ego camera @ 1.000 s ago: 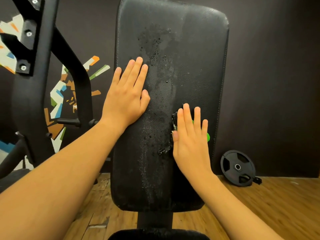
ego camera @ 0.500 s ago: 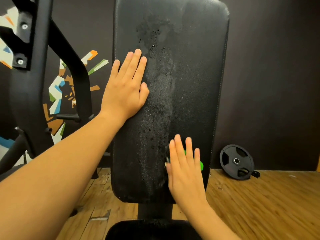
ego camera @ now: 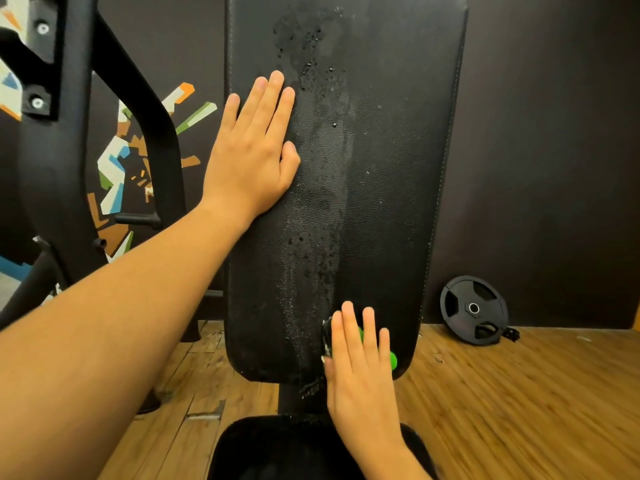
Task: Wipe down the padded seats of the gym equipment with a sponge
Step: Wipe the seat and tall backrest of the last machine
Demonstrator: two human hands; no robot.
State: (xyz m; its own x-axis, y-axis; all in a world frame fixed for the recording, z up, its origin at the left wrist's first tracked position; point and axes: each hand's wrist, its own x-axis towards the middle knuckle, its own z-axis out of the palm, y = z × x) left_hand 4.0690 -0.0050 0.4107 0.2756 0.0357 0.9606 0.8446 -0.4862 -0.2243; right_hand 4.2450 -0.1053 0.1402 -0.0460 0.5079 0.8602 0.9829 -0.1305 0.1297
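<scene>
The left hand [ego camera: 251, 157] lies flat, bracing the back pad [ego camera: 391, 168]. The right hand [ego camera: 360, 362], fingers straight, presses the sponge [ego camera: 392, 360] at its lower edge. The next stroke is best overlapped towards the dry right side.

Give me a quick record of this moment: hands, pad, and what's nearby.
left hand: flat on the back pad's left side, fingers straight
right hand: presses a green sponge against the pad's bottom edge
back pad: black, upright, wet streak with droplets down the middle
seat: black, below the pad, partly seen
nearby: weight plate on edge by the wall, wooden floor, black frame at left
</scene>
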